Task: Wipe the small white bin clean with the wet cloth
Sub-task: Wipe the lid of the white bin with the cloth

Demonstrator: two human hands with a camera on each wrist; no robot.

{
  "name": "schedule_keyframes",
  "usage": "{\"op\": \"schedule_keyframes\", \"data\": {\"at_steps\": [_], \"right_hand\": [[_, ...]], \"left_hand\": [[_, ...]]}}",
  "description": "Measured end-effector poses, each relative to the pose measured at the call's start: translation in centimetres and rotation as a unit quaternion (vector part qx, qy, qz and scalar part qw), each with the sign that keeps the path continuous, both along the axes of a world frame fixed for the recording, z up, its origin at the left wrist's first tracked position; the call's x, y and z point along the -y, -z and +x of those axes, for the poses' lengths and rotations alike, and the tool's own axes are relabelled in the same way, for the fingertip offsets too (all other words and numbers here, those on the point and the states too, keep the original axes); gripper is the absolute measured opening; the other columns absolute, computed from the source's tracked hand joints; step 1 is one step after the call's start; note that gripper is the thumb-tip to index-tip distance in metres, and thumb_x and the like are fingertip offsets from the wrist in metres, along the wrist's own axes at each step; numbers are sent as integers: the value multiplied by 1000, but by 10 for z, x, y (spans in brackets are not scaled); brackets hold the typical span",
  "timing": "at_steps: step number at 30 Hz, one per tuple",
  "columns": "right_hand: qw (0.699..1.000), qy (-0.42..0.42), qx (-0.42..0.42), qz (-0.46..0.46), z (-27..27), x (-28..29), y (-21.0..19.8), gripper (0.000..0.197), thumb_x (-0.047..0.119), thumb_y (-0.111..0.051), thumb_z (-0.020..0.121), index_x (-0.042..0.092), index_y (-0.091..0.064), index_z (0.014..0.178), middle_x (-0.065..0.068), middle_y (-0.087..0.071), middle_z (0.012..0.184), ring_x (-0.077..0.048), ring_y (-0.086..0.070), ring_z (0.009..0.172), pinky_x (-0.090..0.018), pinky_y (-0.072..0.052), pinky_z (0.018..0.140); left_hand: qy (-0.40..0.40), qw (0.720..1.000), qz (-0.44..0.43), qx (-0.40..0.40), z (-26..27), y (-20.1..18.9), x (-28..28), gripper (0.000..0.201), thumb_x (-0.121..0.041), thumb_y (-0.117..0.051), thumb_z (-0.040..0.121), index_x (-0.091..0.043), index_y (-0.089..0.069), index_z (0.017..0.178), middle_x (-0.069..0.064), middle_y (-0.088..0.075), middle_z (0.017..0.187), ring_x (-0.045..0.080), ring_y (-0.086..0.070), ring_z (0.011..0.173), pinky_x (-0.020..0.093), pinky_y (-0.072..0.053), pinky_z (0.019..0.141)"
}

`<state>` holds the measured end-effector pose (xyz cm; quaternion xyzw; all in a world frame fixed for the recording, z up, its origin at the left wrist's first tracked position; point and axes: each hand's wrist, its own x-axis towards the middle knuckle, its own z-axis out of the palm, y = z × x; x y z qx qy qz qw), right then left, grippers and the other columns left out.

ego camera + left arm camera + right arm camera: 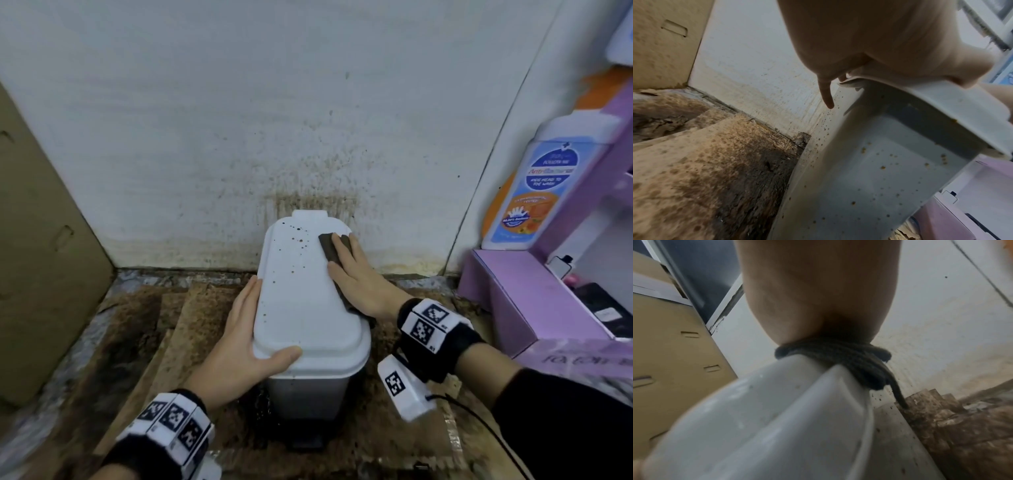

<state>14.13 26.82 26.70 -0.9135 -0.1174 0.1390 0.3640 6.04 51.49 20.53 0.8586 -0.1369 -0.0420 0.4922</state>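
Cloth (334, 251) flat under right hand (359, 281) on bin lid (301, 308).

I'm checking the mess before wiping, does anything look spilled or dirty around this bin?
Yes. Brown specks dot the bin lid and its side. The wall behind is spattered brown, streaking down to the lid, and the floor is stained dark.

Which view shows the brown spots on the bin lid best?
Head view: the whole lid faces the camera, spots clustered at its far left, beside the cloth. Left wrist shows only the lid's underside rim and the speckled bin side. Right wrist shows a blurred lid edge.
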Motion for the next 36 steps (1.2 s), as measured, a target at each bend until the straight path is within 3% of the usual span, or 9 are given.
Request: {"op": "schedule_keyframes", "data": {"at_steps": [5, 9, 13, 18, 22, 28, 32, 34, 36], "right_hand": [[999, 12, 12, 34, -19, 1, 9, 67, 49, -30, 110, 34, 7, 164, 12, 26, 169, -9, 13, 158, -30, -3, 124], [995, 41, 94, 11, -62, -9, 19, 60, 46, -27, 112, 35, 1, 164, 12, 21, 171, -4, 13, 157, -34, -4, 130], [978, 69, 178, -90, -101, -27, 27, 64, 42, -10, 106, 23, 2, 166, -3, 12, 173, -17, 10, 160, -39, -13, 130], [956, 61, 185, -217, -99, -36, 27, 68, 35, 7, 101, 9, 6, 163, -15, 12, 172, -33, 16, 159, -48, -17, 126], [969, 46, 145, -195, -65, -35, 9, 61, 32, -18, 111, 13, 5, 164, -13, 13, 172, -28, 12, 160, -43, -7, 130], [989, -1, 35, -147, 8, -22, -8, 63, 36, -23, 113, 15, 5, 165, -15, 21, 170, -31, 19, 158, -44, 3, 128], [998, -7, -45, -34, 25, -7, -18, 67, 45, -31, 109, 34, 6, 164, 7, 27, 169, -19, 13, 159, -47, -9, 129], [998, 0, -35, 48, 19, 6, -17, 65, 35, -36, 108, 42, -2, 163, 18, 19, 170, -10, 4, 158, -40, -17, 126], [998, -23, 23, 49, 12, 22, -10, 62, 28, -37, 110, 42, -9, 163, 22, 15, 170, -5, 2, 158, -33, -17, 125]], "left_hand": [[-5, 1000, 6, 13, 2, 3, 1, 127, -86, -69, 64, -46, 4, 160, -37, 11, 162, -8, 5, 153, 42, -14, 126], [-2, 1000, 2, 13, 2, 4, 1, 126, -82, -71, 67, -45, 4, 160, -36, 10, 162, -7, 4, 153, 43, -15, 126], [-5, 1000, 3, 21, 0, 4, 2, 125, -80, -71, 68, -43, 4, 161, -34, 9, 163, -9, 4, 153, 41, -15, 126], [-2, 1000, -2, 19, -2, 3, 2, 125, -80, -71, 68, -44, 4, 161, -36, 10, 163, -9, 5, 152, 39, -13, 126], [-4, 1000, 4, 10, 0, 3, 1, 127, -81, -71, 67, -44, 7, 160, -37, 12, 162, -10, 5, 152, 37, -14, 125], [-5, 1000, 1, 3, 2, 3, 0, 124, -77, -74, 70, -47, 7, 160, -40, 14, 160, -10, 7, 151, 41, -14, 127], [-6, 1000, 2, 9, 0, 2, 0, 125, -76, -75, 70, -46, 6, 160, -39, 13, 161, -10, 7, 152, 41, -14, 127], [-6, 1000, 0, 13, 0, 2, -1, 125, -78, -74, 69, -45, 5, 160, -38, 12, 161, -10, 7, 152, 42, -14, 127], [-5, 1000, -3, 17, 0, 2, 0, 125, -80, -73, 68, -46, 4, 160, -37, 11, 162, -10, 7, 152, 42, -15, 126]]}}
